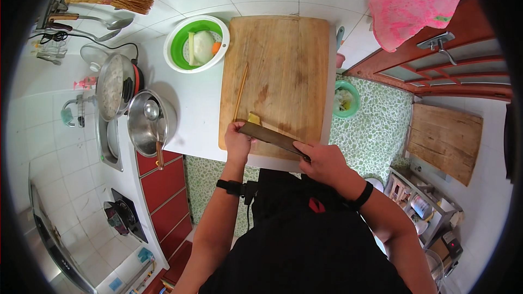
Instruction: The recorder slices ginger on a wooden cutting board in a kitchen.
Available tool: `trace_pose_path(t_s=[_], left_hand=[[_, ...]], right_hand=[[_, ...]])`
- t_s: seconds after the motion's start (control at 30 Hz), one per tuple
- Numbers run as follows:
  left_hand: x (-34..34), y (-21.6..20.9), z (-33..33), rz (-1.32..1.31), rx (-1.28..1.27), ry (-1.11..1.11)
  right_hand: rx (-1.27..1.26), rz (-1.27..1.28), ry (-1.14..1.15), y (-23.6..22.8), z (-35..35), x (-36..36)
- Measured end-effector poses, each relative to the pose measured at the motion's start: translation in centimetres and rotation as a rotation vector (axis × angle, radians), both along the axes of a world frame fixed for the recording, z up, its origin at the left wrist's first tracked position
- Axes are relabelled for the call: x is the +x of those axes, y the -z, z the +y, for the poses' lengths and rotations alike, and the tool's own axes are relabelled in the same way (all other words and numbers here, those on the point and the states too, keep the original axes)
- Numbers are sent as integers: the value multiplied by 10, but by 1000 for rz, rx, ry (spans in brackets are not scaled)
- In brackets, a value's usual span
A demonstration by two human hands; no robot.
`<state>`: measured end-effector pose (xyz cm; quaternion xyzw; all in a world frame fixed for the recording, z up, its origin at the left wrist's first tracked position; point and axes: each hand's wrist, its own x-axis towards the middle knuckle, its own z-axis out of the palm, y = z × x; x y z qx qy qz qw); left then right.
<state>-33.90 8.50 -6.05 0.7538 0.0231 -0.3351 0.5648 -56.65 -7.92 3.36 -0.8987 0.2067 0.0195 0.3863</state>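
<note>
grey-brown steel cleaver [272,138] grasped in right hand [326,164]; left hand [237,140] beside it, grip unclear; yellow chunk [253,117] on tan wooden board [283,65] seemingly part-cut; round white vegetable [204,44], far left, apparently uncut.

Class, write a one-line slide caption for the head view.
Over a wooden cutting board, the right hand grips a knife, its far end by the left hand and a small yellow piece.

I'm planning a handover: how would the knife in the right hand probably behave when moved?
The knife should stay stiff: its metallic-looking blade runs straight. It will probably feel blade-heavy, since most of its length extends beyond the right hand. Laid down, it seems unlikely to roll, its blade being a long flat strip.
</note>
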Motion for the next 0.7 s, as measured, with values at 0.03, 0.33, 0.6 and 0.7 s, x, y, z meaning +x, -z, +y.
trace_pose_path(t_s=[0.03,0.33,0.6,0.7], left_hand=[[1,1,1,2,0,0],[5,-5,-1,87,-12,10],[3,-12,-3,66,-4,24],[3,-9,-3,70,-27,-8]], right_hand=[[-3,2,4,-1,1,1],[11,69,17,-9,3,9],[-25,134,-13,-14,0,15],[-33,184,-31,-20,-2,19]])
